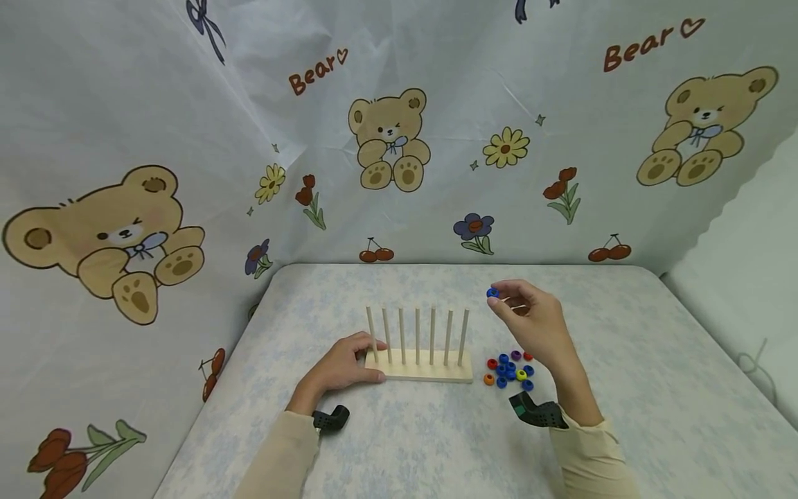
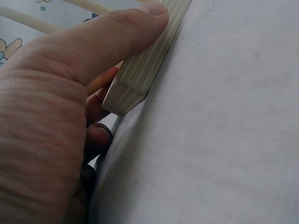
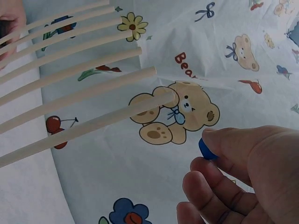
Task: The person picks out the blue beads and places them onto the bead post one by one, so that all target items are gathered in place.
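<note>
A pale wooden base (image 1: 430, 373) with several upright pegs (image 1: 433, 336) stands on the table. My left hand (image 1: 346, 362) grips the base at its left end, thumb along the front edge and fingers behind; in the left wrist view the thumb lies on the striped wood block (image 2: 147, 65). Between thumb and fingertips my right hand (image 1: 533, 322) pinches a blue bead (image 1: 492, 293), raised to the right of the rightmost peg and apart from it. The right wrist view shows the blue bead (image 3: 206, 149) partly hidden by the thumb, with the peg tips (image 3: 166, 99) to its left.
Loose beads (image 1: 510, 372), mostly blue with some red, orange, yellow and purple, lie right of the base, below the right hand. A bear-printed cloth (image 1: 449, 222) hangs behind the table (image 1: 424, 443). A cable (image 1: 757, 360) shows at the far right.
</note>
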A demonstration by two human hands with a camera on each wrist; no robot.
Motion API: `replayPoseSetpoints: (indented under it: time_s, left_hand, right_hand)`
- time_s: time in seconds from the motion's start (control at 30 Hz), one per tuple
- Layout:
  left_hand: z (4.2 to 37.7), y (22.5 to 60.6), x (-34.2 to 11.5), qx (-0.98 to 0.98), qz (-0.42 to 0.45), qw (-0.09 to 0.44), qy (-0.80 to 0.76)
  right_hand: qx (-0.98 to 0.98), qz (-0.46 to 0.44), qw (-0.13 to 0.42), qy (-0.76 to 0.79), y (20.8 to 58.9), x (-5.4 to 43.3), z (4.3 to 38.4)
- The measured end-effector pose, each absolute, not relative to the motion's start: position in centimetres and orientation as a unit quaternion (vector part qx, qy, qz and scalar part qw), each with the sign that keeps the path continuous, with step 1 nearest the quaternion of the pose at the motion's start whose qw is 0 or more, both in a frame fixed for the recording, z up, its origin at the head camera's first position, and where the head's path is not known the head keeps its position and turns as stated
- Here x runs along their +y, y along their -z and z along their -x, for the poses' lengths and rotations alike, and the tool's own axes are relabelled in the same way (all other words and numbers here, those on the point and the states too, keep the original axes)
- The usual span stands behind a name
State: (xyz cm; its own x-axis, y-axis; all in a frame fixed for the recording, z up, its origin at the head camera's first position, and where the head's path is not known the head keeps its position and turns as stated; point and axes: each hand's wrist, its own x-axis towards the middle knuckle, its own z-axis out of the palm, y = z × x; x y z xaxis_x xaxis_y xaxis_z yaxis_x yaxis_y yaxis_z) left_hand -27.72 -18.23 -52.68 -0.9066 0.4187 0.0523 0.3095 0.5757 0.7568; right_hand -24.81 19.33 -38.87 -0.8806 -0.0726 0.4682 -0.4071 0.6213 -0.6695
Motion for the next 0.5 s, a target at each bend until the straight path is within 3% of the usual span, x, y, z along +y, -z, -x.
replayPoseSetpoints:
  time_s: [0.5]
  left_hand:
    - [27.26, 51.93, -18.19, 0.881, -0.204, 0.066, -0.421]
  right_hand:
    - [-0.872, -0.162, 0.197, -0.419, 38.33, 18.23, 24.09]
